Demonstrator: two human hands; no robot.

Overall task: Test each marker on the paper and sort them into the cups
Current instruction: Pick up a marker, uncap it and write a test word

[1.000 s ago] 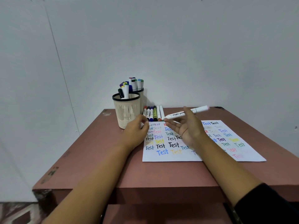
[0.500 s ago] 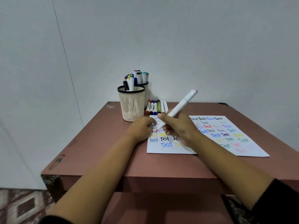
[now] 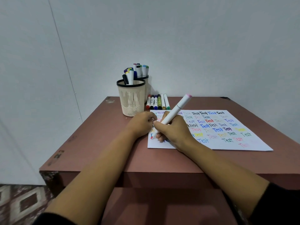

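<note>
Two hands at paper (image 3: 219, 146) edge: right hand (image 3: 176, 130) grips marker (image 3: 175, 111); left hand (image 3: 141, 124) grip unclear.

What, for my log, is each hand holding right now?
Left hand: curled at the paper's edge; contents cannot be told.
Right hand: grips the marker, tip down.

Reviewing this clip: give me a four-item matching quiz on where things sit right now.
1 white marker
2 front cup
3 loose markers
4 paper

A side by side on the table, behind the paper
B gripped by the right hand, tip down
C just left of the paper, holding sorted markers
D flat, covered in "Test" words

Pairs: 1-B, 2-C, 3-A, 4-D
</note>
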